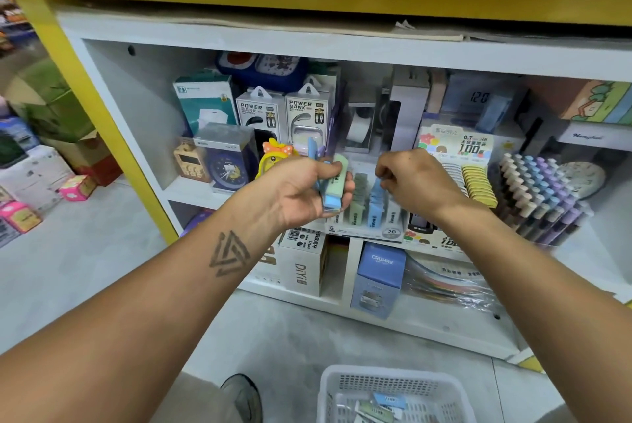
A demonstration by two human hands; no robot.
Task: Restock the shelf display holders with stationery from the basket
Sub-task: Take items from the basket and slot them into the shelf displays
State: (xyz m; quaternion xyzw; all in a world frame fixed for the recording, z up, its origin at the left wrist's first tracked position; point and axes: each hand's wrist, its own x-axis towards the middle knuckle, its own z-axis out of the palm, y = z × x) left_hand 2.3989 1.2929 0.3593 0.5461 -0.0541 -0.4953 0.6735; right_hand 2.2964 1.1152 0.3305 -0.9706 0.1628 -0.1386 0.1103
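Note:
My left hand grips a small bunch of pastel blue and green lead-refill packs in front of the middle shelf. Just to its right, my right hand pinches the top of a blue pack standing in the white display holder, which has rows of green, blue and white packs and a "2B" label. At the bottom of the view a white plastic basket sits on the floor with a few more packs inside.
A pen display and yellow and white lead cases stand right of the holder. Power bank boxes and clocks fill the shelf's left. Boxes sit on the lower shelf. Cartons are stacked on the floor at left.

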